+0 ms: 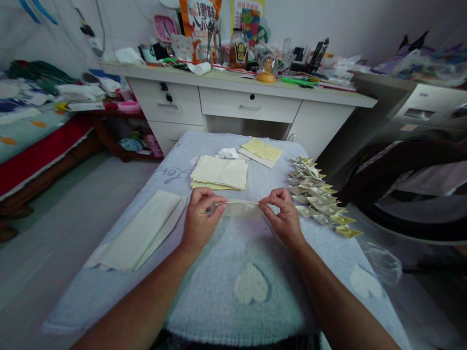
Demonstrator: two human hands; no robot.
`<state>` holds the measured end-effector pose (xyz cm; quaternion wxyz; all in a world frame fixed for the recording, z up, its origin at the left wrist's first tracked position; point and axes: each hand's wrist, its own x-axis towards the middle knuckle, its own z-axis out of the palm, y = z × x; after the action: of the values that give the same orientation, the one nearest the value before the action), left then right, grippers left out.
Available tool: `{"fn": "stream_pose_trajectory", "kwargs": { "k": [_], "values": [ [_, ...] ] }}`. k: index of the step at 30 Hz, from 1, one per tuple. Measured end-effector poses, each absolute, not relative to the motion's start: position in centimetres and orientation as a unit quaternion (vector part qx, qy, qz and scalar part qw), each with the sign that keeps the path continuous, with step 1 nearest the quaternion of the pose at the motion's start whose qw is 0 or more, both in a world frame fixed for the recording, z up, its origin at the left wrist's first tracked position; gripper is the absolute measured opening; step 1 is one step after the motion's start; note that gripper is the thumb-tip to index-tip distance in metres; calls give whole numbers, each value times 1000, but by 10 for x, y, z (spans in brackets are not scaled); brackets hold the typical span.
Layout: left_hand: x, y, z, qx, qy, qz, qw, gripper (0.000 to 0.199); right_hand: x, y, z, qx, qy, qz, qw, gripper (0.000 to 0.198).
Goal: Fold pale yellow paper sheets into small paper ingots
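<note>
Between my two hands a folded strip of pale paper is stretched sideways above the cloth. My left hand pinches its left end between thumb and fingers. At the right end, my right hand pinches it the same way. Just beyond lies a stack of cream paper sheets, with a yellow edge showing underneath. Left of my left hand is a pile of long folded white paper. Rows of small pointed folded-paper pieces, whitish and yellow, stand to the right of my right hand.
A blue cloth with heart patterns covers the table. Yellow and white sheets and crumpled white paper lie at the back. Behind stands a cluttered white desk. A clear plastic bag hangs by the right edge, near a washing machine.
</note>
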<state>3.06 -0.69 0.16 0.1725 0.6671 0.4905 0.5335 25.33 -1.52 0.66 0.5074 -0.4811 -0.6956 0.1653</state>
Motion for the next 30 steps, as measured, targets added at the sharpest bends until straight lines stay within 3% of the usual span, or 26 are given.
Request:
{"fn": "stream_pose_trajectory", "kwargs": {
  "k": [9, 13, 17, 21, 24, 30],
  "values": [
    [34, -12, 2, 723, 461, 478, 190, 19, 254, -21, 8, -488, -740, 38, 461, 19],
    [34, -5, -4, 760, 437, 423, 229, 24, 257, -21, 10, -441, -804, 93, 389, 21],
    [33, 0, -5, 773, 429, 374, 280, 24, 257, -21, 10, -396, -828, 188, 350, 4],
    [32, 0, -3, 769, 432, 356, 309, 7, 255, -17, 0, -445, -804, 165, 359, 13],
    [32, 2, -4, 757, 447, 358, 315, 4, 254, -12, -9, -489, -786, 127, 357, 31],
    [34, 2, -9, 707, 431, 442, 347, 35, 254, -8, -20, -520, -739, 233, 358, 48]
  ]
}}
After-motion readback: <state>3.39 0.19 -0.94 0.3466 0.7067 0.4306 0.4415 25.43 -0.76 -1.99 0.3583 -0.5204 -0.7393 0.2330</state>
